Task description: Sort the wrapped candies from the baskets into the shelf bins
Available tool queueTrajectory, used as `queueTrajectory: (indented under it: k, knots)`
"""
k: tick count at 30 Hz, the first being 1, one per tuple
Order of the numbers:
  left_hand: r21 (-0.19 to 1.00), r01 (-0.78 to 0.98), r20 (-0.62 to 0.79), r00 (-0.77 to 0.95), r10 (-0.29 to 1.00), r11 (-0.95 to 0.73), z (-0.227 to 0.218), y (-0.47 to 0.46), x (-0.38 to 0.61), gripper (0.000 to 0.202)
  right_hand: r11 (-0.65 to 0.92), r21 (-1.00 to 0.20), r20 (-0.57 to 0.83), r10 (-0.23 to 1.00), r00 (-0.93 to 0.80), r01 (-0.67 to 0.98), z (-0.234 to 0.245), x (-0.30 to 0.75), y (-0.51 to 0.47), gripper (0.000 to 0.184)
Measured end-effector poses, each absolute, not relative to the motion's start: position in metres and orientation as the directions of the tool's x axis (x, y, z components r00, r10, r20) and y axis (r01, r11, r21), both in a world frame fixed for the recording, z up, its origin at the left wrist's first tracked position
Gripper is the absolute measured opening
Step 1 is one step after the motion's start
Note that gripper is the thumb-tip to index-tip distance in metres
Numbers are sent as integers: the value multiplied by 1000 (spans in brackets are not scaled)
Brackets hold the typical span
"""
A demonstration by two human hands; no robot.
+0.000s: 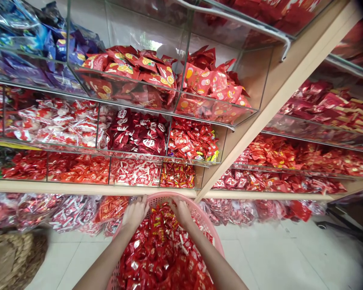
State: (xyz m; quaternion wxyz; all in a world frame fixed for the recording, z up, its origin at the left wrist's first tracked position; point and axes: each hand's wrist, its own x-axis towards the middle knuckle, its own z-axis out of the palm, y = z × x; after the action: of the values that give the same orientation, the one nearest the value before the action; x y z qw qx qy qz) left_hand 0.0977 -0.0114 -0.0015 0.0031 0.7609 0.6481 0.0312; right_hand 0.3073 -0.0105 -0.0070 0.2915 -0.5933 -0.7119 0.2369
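Observation:
A pink plastic basket (212, 237) filled with small red wrapped candies (160, 249) sits low in the middle of the head view. My left hand (135, 213) curls its fingers over the basket's far rim on the left side. My right hand (180, 210) grips the same far rim just to the right. Both forearms reach forward over the candies. The basket is held close to the lowest shelf edge (87, 188) of a candy display.
Clear bins (181, 92) on tiered shelves hold red, white and blue wrapped sweets. A wooden upright (278, 92) divides two shelf units. Bagged candy (63, 213) lies under the bottom shelf. A woven basket (12, 257) sits at lower left on a white tiled floor (275, 257).

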Motion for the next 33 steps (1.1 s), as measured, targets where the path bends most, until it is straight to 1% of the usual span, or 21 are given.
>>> queueTrajectory:
  k: [2,3,5,6,8,9,11,12,14,16,19,21,23,28,33]
  knots:
    - [55,986,39,158,987,-160,0,-12,98,42,132,-778,159,987,-12,615,-11,315,-12,36]
    - [60,985,36,160,987,-162,1,-12,98,42,82,-827,138,989,60,555,-12,319,-13,38]
    - [65,984,30,162,986,-164,1,-12,99,42,-50,-917,13,988,155,396,-15,325,-17,36]
    - [63,984,30,162,986,-164,2,-12,99,42,-120,-947,-74,984,161,299,-15,327,-20,34]
    - [50,985,36,163,986,-164,1,-12,99,42,-251,-962,-238,964,122,107,-17,329,-25,32]
    - [44,985,39,164,986,-166,1,-12,99,42,-301,-953,-297,949,103,23,-18,329,-28,30]
    - [36,985,43,170,985,-171,0,-12,99,42,-355,-929,-365,927,89,-105,-19,330,-32,28]
    - [35,984,45,172,984,-173,0,-12,99,42,-373,-917,-386,919,83,-141,-20,330,-33,27]
    - [37,985,45,170,984,-171,1,-13,99,41,-402,-904,-415,907,69,-145,-23,331,-34,26]
    - [42,985,40,166,985,-168,3,-13,99,41,-423,-903,-429,900,83,-72,-26,331,-33,28]
    - [59,985,23,161,987,-162,6,-14,100,41,-392,-918,-377,910,173,58,-32,331,-30,33]
    - [62,985,20,158,987,-159,8,-14,100,41,-355,-930,-331,919,213,90,-35,329,-28,33]
    - [60,986,21,156,988,-157,8,-14,101,41,-343,-937,-317,918,237,73,-39,328,-26,31]
    - [71,986,-5,151,989,-150,7,-13,100,42,-379,-925,-373,895,244,-25,-47,325,-24,28]
    - [61,986,4,154,988,-154,6,-13,101,42,-386,-918,-396,885,242,-91,-44,323,-24,15]
